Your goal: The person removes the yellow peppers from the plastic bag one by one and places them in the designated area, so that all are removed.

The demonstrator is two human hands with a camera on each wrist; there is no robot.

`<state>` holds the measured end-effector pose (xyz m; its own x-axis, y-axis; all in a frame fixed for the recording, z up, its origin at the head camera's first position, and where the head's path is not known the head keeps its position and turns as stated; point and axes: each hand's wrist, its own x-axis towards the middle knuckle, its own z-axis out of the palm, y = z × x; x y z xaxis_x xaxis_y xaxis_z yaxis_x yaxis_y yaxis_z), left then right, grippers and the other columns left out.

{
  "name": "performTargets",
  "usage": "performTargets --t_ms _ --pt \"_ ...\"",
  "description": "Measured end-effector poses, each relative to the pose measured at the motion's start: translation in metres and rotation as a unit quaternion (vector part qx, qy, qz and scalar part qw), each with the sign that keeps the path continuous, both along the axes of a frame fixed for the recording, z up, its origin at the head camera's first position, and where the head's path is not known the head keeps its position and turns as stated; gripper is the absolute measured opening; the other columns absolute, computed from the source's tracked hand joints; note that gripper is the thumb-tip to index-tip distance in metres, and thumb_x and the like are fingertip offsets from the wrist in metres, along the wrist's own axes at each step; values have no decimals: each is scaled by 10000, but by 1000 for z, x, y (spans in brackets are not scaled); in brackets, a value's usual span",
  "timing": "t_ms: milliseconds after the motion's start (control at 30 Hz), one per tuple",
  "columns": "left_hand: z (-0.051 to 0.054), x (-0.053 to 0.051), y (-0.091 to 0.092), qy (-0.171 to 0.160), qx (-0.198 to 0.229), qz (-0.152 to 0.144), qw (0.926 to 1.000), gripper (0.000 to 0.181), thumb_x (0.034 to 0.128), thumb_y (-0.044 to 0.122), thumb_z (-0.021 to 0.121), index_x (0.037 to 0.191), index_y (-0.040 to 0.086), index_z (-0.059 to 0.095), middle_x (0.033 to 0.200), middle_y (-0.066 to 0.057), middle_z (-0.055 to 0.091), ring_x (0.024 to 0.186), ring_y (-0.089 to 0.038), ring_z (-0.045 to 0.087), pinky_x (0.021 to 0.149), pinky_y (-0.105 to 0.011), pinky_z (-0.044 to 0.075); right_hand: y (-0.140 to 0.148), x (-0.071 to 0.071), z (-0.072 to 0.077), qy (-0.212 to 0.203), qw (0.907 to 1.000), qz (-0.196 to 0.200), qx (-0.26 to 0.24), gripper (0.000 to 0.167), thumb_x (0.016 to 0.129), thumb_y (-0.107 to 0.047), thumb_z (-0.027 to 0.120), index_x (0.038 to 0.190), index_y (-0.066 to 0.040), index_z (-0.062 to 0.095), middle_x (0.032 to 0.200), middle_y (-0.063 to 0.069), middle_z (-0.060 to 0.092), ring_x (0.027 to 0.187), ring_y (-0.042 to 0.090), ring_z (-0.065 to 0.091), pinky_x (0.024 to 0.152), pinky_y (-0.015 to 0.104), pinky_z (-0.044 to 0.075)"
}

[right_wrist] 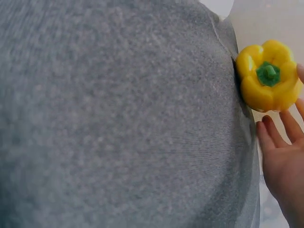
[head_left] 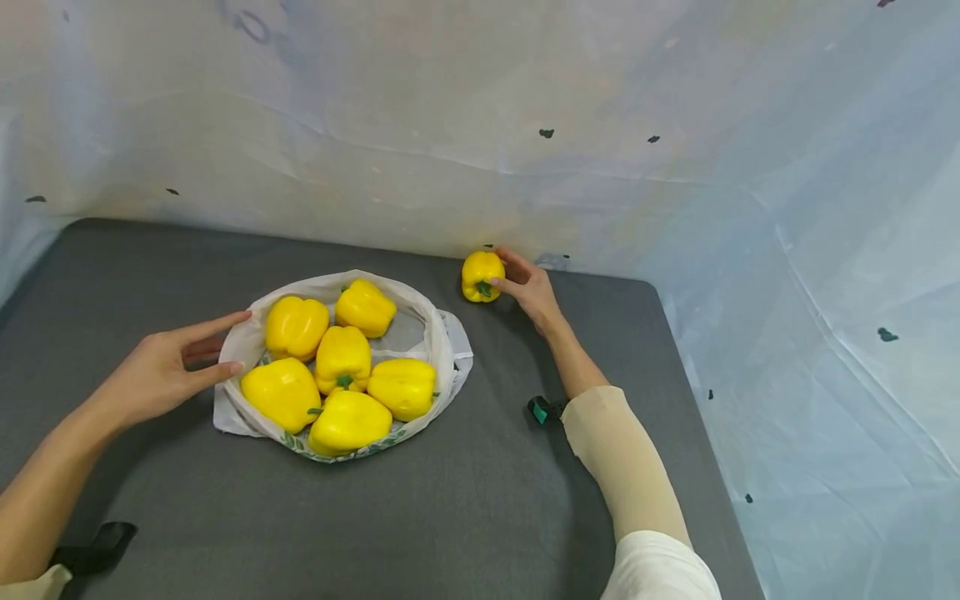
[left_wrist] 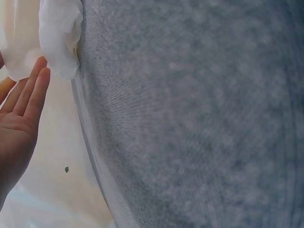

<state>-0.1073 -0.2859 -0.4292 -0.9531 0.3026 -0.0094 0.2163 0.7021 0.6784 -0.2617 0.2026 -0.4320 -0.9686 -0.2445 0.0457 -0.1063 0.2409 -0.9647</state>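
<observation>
At the left, the left hand (head_left: pixel 163 371) is held with long, spread fingers; the near side of a white, thin-walled, round-mouthed bag (head_left: pixel 318 287) is touched at its rim by thumb and forefinger. The bag looks limp and light; it would probably crumple under a push and is best held by its rolled rim. Inside it, six glossy yellow bell peppers (head_left: pixel 342 354) with green stems are loosely heaped.

Farther right, near the back edge of the dark grey cloth-covered desk (head_left: pixel 450 517), a single glossy yellow bell pepper (head_left: pixel 480 273) is placed outside the bag. Firm but hollow flesh is to be expected, light for its bulk, slick-skinned and easily bruised or dented. It is best taken around the lobed sides with gentle, even pressure, the short stem being left unloaded. Its right side is flanked by the widely spread thumb and fingers of the right hand (head_left: pixel 528 292); how firmly it is pressed cannot be told.

No brand or label can be read: only a blurred loop-shaped mark is seen on the pale plastic sheeting (head_left: pixel 450 100), and a green leaf print (head_left: pixel 291 441) on the bag.
</observation>
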Motion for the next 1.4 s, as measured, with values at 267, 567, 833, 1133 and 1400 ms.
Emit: performTargets --t_ms 267,567,833,1133,1400 --pt "0 -3 -2 35 -5 -1 10000 710 919 259 735 1533 145 398 1425 -357 442 1107 -572 564 838 -626 470 -2 3 6 562 9974 -143 -434 542 893 4 705 1399 54 517 1430 276 491 1331 410 464 1083 453 394" --pt "-2 -1 -7 -58 -91 42 9999 713 922 272 731 1538 161 390 1418 -364 443 1108 -572 564 838 -663 459 -12 6 15 840 9930 196 -806 479 895 64 676 1351 112 535 1377 332 509 1286 463 486 1071 498 393" --pt "-3 1 -7 -163 -116 30 9998 714 932 284 718 1547 174 372 1447 -353 419 1132 -587 539 866 -706 423 -25 12 27 980 9908 479 -805 450 891 90 664 1324 131 548 1353 328 531 1253 437 519 1058 471 416" --pt "-2 4 -4 -173 -69 72 9998 713 928 272 724 1543 161 379 1443 -349 427 1128 -580 545 862 -679 440 -43 19 36 1053 9858 1035 -800 453 895 115 647 1334 133 537 1334 340 537 1232 481 510 1052 495 413" --pt "0 5 -4 -93 -29 29 9999 707 927 255 726 1539 161 386 1445 -343 430 1123 -587 543 856 -681 437 -56 13 25 1142 9793 1510 -712 455 907 59 667 1349 68 560 1334 309 555 1216 446 546 1025 425 457"
